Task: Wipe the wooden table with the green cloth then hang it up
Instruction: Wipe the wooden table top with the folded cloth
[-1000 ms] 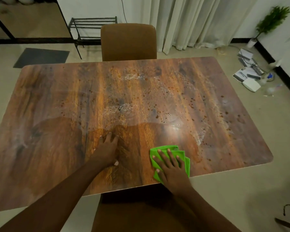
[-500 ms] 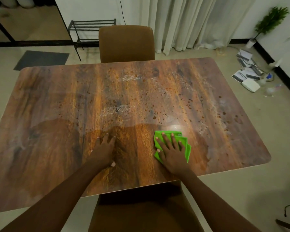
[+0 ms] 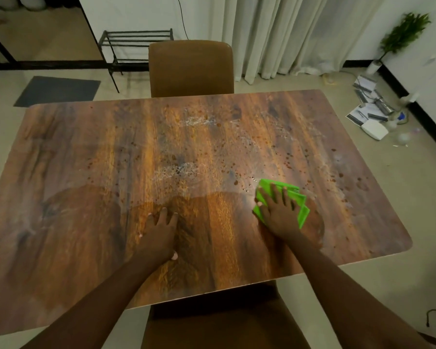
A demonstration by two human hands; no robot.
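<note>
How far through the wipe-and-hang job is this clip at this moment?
Early. Done: a darker, smear-free patch of the wooden table along the near edge looks wiped. In hand: the right hand presses the folded green cloth flat at that patch's far right edge, while the left hand rests flat on the wood. Left: spots and whitish residue across the middle and far side, then hanging the cloth.

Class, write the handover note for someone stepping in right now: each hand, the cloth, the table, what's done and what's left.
Left hand: flat on the wooden table, holding nothing.
Right hand: fingers spread, pressing the folded green cloth onto the table, right of centre.
Done: a near patch around the hands looks wiped.
Left: spots and whitish smears across the far half and right side; then hang the cloth up.
</note>
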